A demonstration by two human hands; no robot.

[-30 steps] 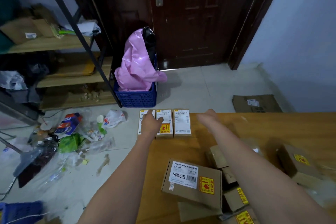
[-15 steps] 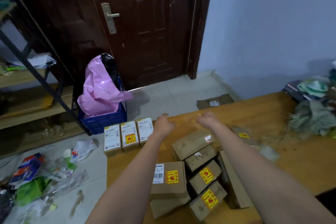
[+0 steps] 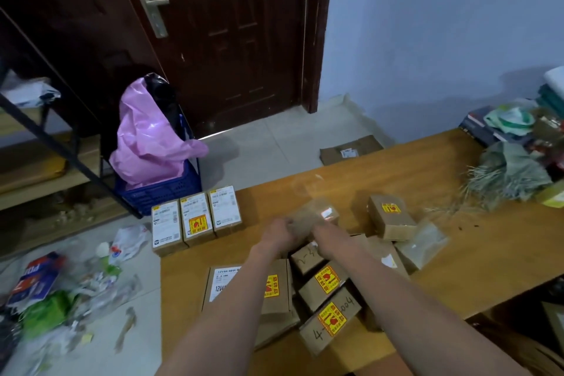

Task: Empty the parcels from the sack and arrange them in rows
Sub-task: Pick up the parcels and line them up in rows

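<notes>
Item: loose heap of brown parcels (image 3: 328, 308) on the worktop (image 3: 457, 256), several with yellow stickers. Both hands, left hand (image 3: 279, 236) and right hand (image 3: 328, 236), closed on a blurred parcel (image 3: 314, 214) atop the heap. Advised: lift it clear, set it flush beside the row of three (image 3: 197, 221) at the far-left edge. Sack (image 3: 506, 175): crumpled, far right.
</notes>
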